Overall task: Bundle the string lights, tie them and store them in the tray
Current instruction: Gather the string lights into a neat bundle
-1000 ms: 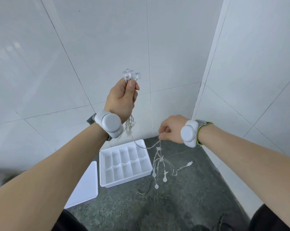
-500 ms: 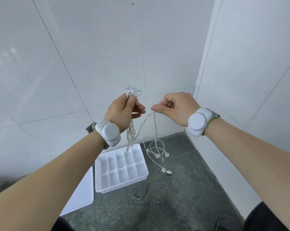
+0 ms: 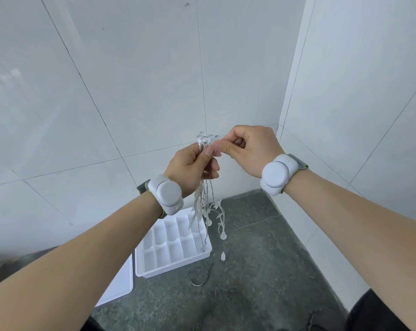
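Observation:
My left hand (image 3: 192, 166) is raised at chest height and grips a gathered bunch of clear string lights (image 3: 205, 204). Small clear bulbs stick out above its fingers, and thin wire loops with star and ball bulbs hang below it. Touching the left hand's fingertips, my right hand (image 3: 247, 149) pinches a strand of the same lights at the top of the bunch. The wire's plug end (image 3: 223, 256) dangles just above the floor. A white divided tray (image 3: 173, 266) with several compartments lies on the floor below the hands.
A flat white lid (image 3: 117, 287) lies left of the tray. A short curved wire tie (image 3: 201, 280) rests on the grey stone floor in front of the tray. White tiled walls meet in a corner behind and to the right.
My right hand rose from low beside the tray up to the left hand, bringing a strand to the bunch. The hanging loops lifted off the floor and shortened.

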Demonstrator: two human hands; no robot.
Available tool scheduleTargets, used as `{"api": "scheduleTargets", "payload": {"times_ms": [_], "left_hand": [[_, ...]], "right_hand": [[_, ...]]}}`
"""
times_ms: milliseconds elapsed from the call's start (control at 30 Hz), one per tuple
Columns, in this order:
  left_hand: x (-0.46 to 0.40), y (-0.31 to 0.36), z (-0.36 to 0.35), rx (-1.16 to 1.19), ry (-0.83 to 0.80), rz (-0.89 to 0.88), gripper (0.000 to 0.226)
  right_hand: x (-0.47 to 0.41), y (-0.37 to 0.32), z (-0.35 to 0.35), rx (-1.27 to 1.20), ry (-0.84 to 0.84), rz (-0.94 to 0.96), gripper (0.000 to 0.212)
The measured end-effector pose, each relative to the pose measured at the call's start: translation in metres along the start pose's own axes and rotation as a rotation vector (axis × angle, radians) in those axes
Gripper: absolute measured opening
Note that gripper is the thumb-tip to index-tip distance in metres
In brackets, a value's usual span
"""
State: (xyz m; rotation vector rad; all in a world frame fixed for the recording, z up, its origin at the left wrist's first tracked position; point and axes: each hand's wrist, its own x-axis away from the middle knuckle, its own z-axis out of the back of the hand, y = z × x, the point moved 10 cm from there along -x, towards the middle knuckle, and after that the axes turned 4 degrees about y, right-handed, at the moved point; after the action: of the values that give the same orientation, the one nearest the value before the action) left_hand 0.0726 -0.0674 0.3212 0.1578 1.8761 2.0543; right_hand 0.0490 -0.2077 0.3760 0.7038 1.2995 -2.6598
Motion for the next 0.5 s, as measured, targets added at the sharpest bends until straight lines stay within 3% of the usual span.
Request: {"api": "scheduleTargets", "payload": {"times_ms": [200,333,400,500], "left_hand": [[-0.001,0.008,0.000,-0.147,0.000,-0.064,0.024],[-0.003,0.016,0.009,-0.119,0.071,-0.081,0.027],[-0.004,0.018,0.014,-0.111,0.102,-0.084,0.027],[-0.005,0.022,0.021,-0.096,0.128,-0.095,0.027]], "right_hand": [[0.000,-0.007,0.005,-0.042,0.041,-0.016,0.030],[0.009,0.006,0.001,-0.115,0.022,-0.075,0.036],[0.015,0.024,-0.012,-0.035,-0.071,-0.139,0.028],[0.035,0.049,-0.056,0.333,-0.424,-0.174,0.019]]}}
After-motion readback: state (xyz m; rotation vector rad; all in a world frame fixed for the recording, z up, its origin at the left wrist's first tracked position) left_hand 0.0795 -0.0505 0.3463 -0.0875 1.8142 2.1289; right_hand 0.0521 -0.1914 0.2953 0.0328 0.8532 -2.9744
